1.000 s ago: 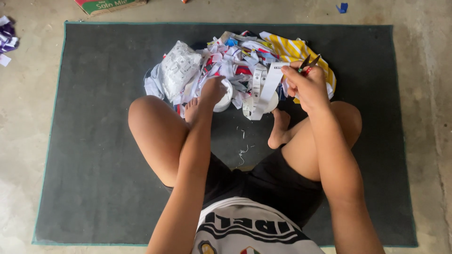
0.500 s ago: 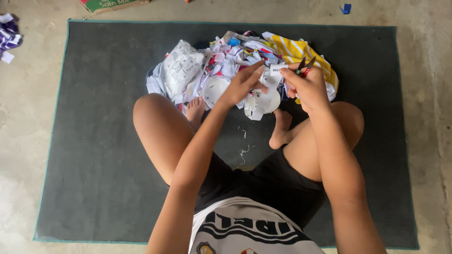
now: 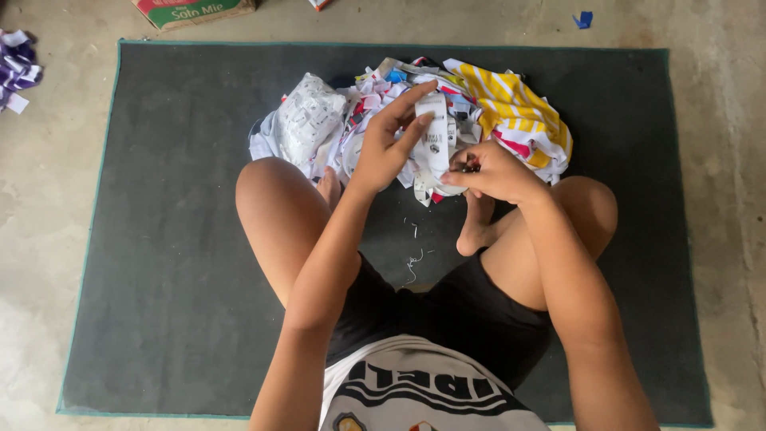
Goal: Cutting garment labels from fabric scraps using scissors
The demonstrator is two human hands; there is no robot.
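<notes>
I sit cross-legged on a dark grey mat (image 3: pixel 159 239) with a pile of cloth scraps (image 3: pixel 319 128) in front of my knees. My left hand (image 3: pixel 387 152) pinches a white printed fabric strip (image 3: pixel 436 132) between thumb and stretched fingers and holds it upright over the pile. My right hand (image 3: pixel 499 172) is closed just right of the strip's lower end, gripping a small dark and red cutting tool (image 3: pixel 469 166) whose tip is beside the strip. A yellow and white striped cloth (image 3: pixel 519 108) lies on the pile's right side.
A cardboard box (image 3: pixel 195 9) stands beyond the mat's far edge. Purple scraps (image 3: pixel 17 68) lie on the concrete floor at far left, a blue scrap (image 3: pixel 585 19) at far right. Short thread bits (image 3: pixel 413 259) lie on the mat between my legs.
My left hand left the pile, moved right and took hold of the white strip. My right hand dropped lower and a little left, beside the strip's bottom end.
</notes>
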